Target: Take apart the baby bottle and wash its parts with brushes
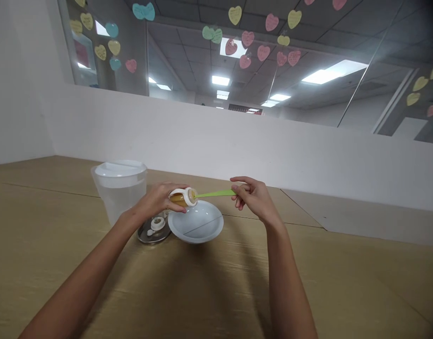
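Tilted on its side, a small jar [179,197] with a white collar and amber contents is held in my left hand [160,197], its mouth facing right. My right hand [253,197] pinches the end of a green stick-like utensil [216,193], whose far tip reaches into the jar's mouth. Below them is a white bowl [196,226] with a thin dark line across its inside. I cannot make out anything else in the bowl.
A lidded translucent pitcher [121,188] stands left of the bowl. Beside it, a round metal tray [146,238] holds a white ring-shaped cap [157,223] and other small white pieces. The wooden table [209,292] meets a white wall under a window with heart-shaped notes.
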Tool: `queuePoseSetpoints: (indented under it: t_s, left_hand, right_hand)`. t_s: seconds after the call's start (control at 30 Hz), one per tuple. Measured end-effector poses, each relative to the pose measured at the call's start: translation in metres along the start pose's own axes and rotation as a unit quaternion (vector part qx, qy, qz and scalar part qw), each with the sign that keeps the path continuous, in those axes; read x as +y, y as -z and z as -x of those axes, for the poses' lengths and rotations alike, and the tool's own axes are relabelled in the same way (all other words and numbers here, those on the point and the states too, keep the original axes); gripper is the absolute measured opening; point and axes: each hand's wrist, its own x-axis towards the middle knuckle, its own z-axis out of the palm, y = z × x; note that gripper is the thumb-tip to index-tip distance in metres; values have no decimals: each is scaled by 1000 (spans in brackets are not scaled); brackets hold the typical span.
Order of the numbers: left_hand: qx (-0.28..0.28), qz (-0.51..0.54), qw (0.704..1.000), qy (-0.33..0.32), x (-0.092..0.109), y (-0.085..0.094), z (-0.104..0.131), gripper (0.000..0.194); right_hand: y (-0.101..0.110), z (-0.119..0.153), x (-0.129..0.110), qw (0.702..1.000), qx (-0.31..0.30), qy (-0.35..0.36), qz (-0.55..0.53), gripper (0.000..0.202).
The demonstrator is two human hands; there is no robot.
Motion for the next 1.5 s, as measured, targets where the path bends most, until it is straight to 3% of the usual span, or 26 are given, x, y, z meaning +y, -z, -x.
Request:
queuePoseSetpoints:
  t_s: [0.3, 0.53, 0.67, 0.87, 0.97, 1.07, 1.13, 1.3, 1.5]
  left_hand:
    - [-11, -3, 1000, -12, -2, -7, -2, 62]
    - [19, -42, 997, -62, 2, -7, -5, 61]
    - [32, -45, 995, -86, 0, -7, -5, 61]
    - [32, -42, 997, -61, 1, -3, -5, 61]
    - [16, -83, 995, -43, -6, -2, -7, 58]
    - [-6, -138, 990, -20, -19, -2, -8, 57]
    - [-16, -173, 985, -19, -26, -4, -8, 52]
    - [-30, -240, 966, -87, -27, -18, -11, 33]
    - [-47, -228, 962, -140, -14, -37, -14, 25]
  right_hand:
    - [27, 6, -3, 995, 85, -31, -37, 45]
    - [33, 13, -14, 989, 140, -27, -26, 42]
    - [30, 17, -22, 988, 150, -31, -16, 41]
    - [36, 18, -19, 987, 155, -40, -21, 40]
    - [48, 18, -13, 972, 233, -20, -29, 30]
    - [60, 19, -8, 927, 373, 26, -32, 18]
    - [64, 19, -7, 904, 424, 55, -33, 15]
    - [56, 18, -11, 911, 404, 73, -38, 17]
    - [55, 16, -11, 910, 407, 76, -20, 17]
